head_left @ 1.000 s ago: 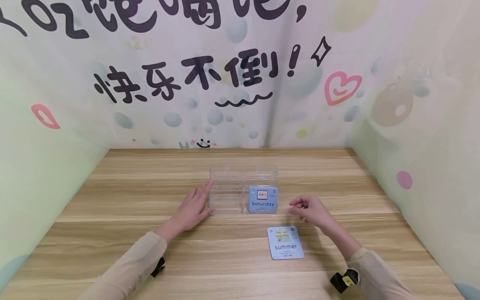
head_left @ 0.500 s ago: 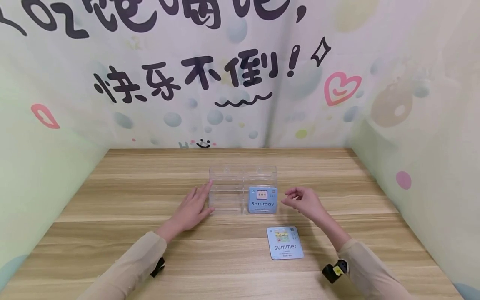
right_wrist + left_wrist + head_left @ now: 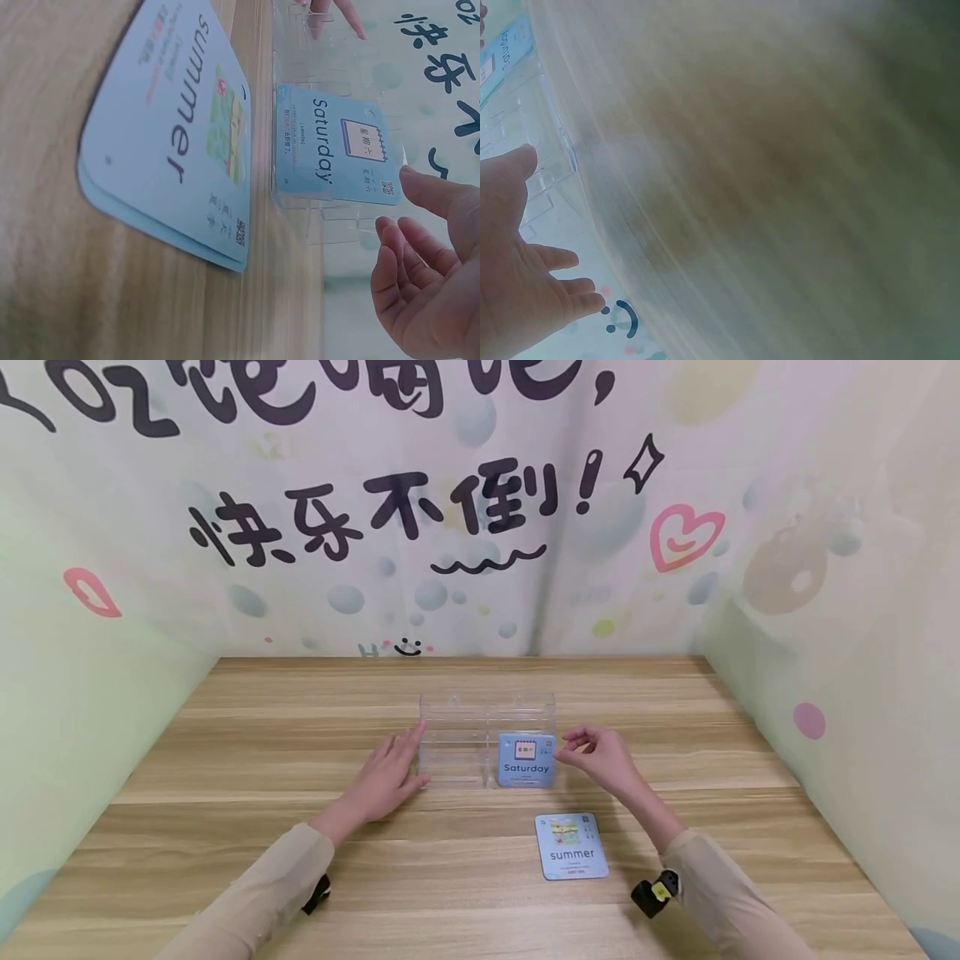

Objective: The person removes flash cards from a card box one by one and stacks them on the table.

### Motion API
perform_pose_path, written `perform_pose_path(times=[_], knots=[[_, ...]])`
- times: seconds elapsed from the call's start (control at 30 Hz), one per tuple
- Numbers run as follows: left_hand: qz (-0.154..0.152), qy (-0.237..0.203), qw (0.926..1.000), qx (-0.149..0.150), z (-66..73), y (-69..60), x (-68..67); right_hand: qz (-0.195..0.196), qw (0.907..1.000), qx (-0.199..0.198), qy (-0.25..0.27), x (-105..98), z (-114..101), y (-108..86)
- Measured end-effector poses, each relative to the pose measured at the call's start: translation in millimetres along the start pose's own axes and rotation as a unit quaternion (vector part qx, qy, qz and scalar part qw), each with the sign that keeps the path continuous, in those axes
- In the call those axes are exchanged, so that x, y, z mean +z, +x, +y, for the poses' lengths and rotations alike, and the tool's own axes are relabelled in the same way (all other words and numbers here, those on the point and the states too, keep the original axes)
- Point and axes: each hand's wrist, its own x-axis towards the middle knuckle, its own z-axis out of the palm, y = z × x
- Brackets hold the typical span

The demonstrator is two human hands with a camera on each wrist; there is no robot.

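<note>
Your L grip (image 3: 381, 779), unclenched, touches L side of rack (image 3: 453, 768); your R grip (image 3: 603, 763), slack, at R edge of Saturday card (image 3: 527, 760); summer stack (image 3: 572, 853) on bench (image 3: 450, 893).

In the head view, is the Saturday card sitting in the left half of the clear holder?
No, the Saturday card stands in the right half of the clear holder as seen there.

The left hand (image 3: 381, 777) was laid against the clear rack (image 3: 453, 741) at left; the right hand (image 3: 602, 762) was held, fingers bent, at its right.
</note>
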Motion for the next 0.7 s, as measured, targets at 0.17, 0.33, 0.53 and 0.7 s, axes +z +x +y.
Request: perform_pose_path(times=[0.17,0.33,0.53,0.7], knots=[[-0.001,0.001,1.0,0.002,0.0,-0.3,-0.1,0.01,0.9999,-0.001,0.011,4.3,0.8,3.2],[-0.005,-0.003,1.0,-0.006,-0.2,-0.1,-0.4,0.022,0.9995,-0.009,0.021,10.1,2.1,7.3],[-0.006,-0.004,0.9999,-0.008,-0.1,0.1,0.0,0.031,0.9989,-0.006,0.035,15.3,0.4,9.3],[-0.006,-0.003,0.9999,-0.008,0.6,0.1,0.6,0.038,0.9981,-0.005,0.049,18.2,2.2,9.5]])
